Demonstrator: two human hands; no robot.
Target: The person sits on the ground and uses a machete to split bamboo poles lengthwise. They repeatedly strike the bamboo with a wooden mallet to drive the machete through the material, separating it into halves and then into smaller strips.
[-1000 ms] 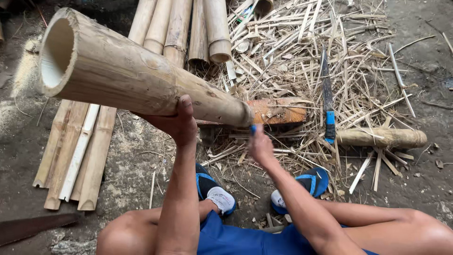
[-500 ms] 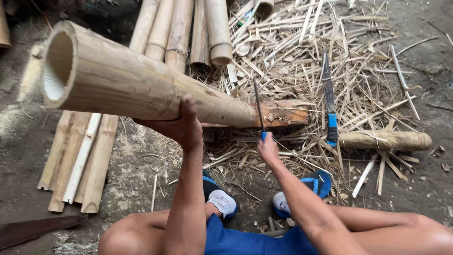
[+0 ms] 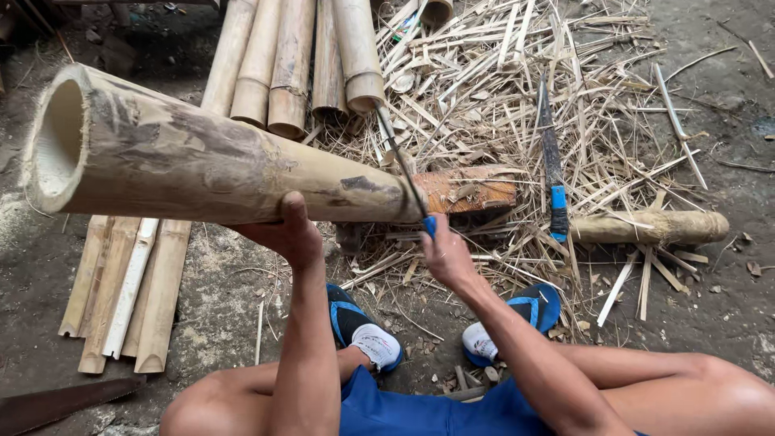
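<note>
Blade (image 3: 397,157) now raised higher against bamboo pole (image 3: 202,161).

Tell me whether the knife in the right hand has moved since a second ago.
Yes. The knife has swung up, its blade now rising past the wood block.

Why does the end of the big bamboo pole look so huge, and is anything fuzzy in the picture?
In the head view, the bamboo pole looks huge at its hollow end because that end is nearest the wide lens; the light is soft daylight with faint shadows and no glare; the knife in the right hand is slightly blurred; the left hand looks sharp.
</note>
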